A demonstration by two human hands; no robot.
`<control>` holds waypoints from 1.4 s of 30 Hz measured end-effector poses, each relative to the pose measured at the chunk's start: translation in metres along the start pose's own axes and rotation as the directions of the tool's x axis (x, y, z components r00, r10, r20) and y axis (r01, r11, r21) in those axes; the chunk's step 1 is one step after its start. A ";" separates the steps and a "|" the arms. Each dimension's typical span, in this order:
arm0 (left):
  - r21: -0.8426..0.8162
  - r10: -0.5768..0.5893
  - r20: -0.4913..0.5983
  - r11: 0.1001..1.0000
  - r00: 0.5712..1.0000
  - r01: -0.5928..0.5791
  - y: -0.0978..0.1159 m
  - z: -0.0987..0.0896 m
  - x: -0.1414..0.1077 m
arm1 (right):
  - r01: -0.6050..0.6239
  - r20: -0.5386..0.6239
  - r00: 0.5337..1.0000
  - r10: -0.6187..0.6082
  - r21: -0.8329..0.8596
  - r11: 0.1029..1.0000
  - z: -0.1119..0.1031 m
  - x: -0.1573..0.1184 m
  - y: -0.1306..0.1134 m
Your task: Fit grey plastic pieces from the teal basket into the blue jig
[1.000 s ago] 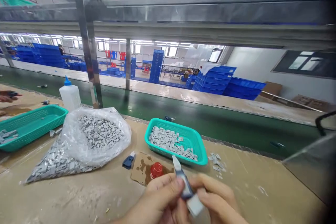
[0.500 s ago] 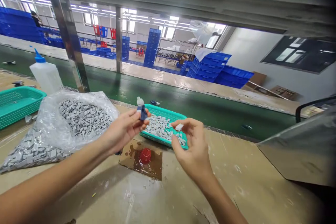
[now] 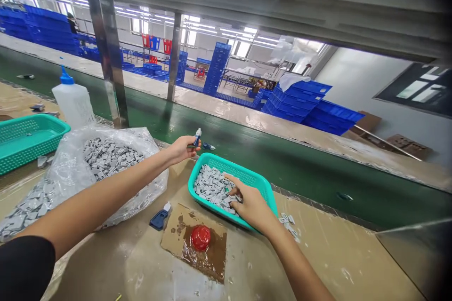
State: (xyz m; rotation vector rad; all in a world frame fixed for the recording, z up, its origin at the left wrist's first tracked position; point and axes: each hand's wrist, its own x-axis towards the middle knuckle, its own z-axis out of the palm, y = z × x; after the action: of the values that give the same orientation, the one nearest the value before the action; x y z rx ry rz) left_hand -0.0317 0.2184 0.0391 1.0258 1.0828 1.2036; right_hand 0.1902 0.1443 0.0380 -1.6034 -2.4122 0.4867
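My left hand point(image 3: 183, 149) reaches out by the belt's near edge. It is closed on a small dark blue plastic part with a pale tip point(image 3: 197, 137), tip upward. My right hand point(image 3: 252, 202) is over the green basket point(image 3: 202, 201), touching the small grey plastic pieces point(image 3: 213, 186) in it. Its thumb and fingers are curved and apart, with no held piece showing. On the table below lies another dark blue part with a white tip point(image 3: 159, 218). Beside it a wet red dome point(image 3: 200, 237) sits on a soaked cardboard piece point(image 3: 173, 240).
A clear plastic bag point(image 3: 72, 164) full of grey pieces lies left, with a white squeeze bottle point(image 3: 74, 103) behind it. Farther left is a second green basket point(image 3: 42, 138). A green conveyor belt point(image 3: 247, 143) runs behind, carrying a few dark parts. A metal post point(image 3: 109, 56) stands at the belt.
My left hand has moved away from me toward the belt with the blue part. My right hand has lowered into the basket; the white piece it held no longer shows. The view has shifted.
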 end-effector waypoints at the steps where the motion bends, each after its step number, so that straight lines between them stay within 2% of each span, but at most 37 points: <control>1: 0.093 0.002 -0.003 0.996 1.000 -0.001 0.000 -0.002 0.008 | 0.002 -0.010 1.000 -0.002 0.004 1.000 0.000 0.001 0.002; 4: 0.411 0.037 -0.050 0.912 0.998 -0.013 0.000 -0.016 0.033 | 0.000 -0.060 0.998 0.001 0.017 1.000 0.003 0.004 0.008; 7: 0.678 0.111 -0.116 0.735 0.987 -0.003 -0.003 -0.037 0.052 | -0.027 -0.104 0.994 0.025 -0.021 0.999 0.006 0.007 0.011; 10: 0.836 0.169 -0.143 0.547 0.975 0.027 -0.009 -0.048 0.062 | -0.029 -0.098 0.995 0.019 -0.101 0.994 0.006 0.006 0.012; 13: 0.909 0.197 -0.081 0.416 0.977 -0.008 -0.013 -0.035 0.071 | -0.030 -0.123 0.992 0.011 -0.156 0.987 0.003 -0.001 0.011; 16: 0.925 0.143 0.031 0.372 0.989 -0.083 -0.015 -0.010 0.082 | -0.004 -0.194 0.981 -0.021 -0.124 0.992 0.000 -0.010 0.011; 18: 0.917 0.096 0.069 0.386 0.993 -0.101 -0.015 0.004 0.086 | 0.016 -0.242 0.970 -0.029 -0.057 0.998 0.001 -0.013 0.011; 20: 0.899 0.072 0.075 0.427 0.995 -0.099 -0.011 0.010 0.084 | 0.020 -0.284 0.959 -0.019 0.003 1.000 0.001 -0.014 0.013; 24: 0.807 0.092 0.076 0.580 0.993 -0.115 0.008 0.009 0.058 | 0.027 -0.407 0.914 0.009 0.082 0.996 -0.003 -0.013 0.009; 26: 0.718 0.127 0.077 0.681 0.989 -0.144 0.021 0.012 0.029 | 0.054 -0.521 0.853 0.014 0.115 0.992 -0.011 -0.014 -0.005; 28: 0.601 0.151 0.097 0.779 0.984 -0.179 0.031 0.021 -0.009 | 0.117 -0.639 0.769 -0.010 0.126 0.985 -0.021 -0.019 -0.026; 30: 0.485 0.147 0.160 0.850 0.976 -0.208 0.037 0.032 -0.052 | 0.229 -0.727 0.678 -0.105 0.074 0.971 -0.031 -0.028 -0.051; 33: 0.252 0.138 0.283 0.944 0.949 -0.212 0.037 0.046 -0.109 | 0.409 -0.756 0.562 -0.336 -0.099 0.907 -0.040 -0.044 -0.080; 35: 0.056 0.103 0.320 0.990 0.942 -0.127 0.032 0.048 -0.132 | 0.460 -0.731 0.521 -0.441 -0.195 0.866 -0.039 -0.055 -0.088; 37: -0.043 0.052 0.329 0.998 0.943 -0.040 0.026 0.048 -0.143 | 0.457 -0.705 0.521 -0.481 -0.245 0.855 -0.034 -0.063 -0.089; 38: -0.031 0.041 0.325 0.999 0.945 -0.033 0.024 0.048 -0.145 | 0.448 -0.689 0.539 -0.484 -0.252 0.858 -0.031 -0.066 -0.088; 40: 0.025 0.074 0.309 0.996 0.948 -0.086 0.021 0.048 -0.148 | 0.435 -0.660 0.600 -0.453 -0.207 0.876 -0.026 -0.072 -0.087; 42: 0.074 0.109 0.276 0.988 0.955 -0.134 0.021 0.049 -0.154 | 0.437 -0.640 0.677 -0.363 -0.047 0.898 -0.023 -0.079 -0.088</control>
State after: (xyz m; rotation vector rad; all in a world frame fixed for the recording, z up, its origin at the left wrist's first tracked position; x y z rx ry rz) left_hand 0.0054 0.0656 0.0813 1.3043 0.8754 1.0791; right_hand 0.1537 0.0437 0.0938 -0.9152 -2.0475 -0.0237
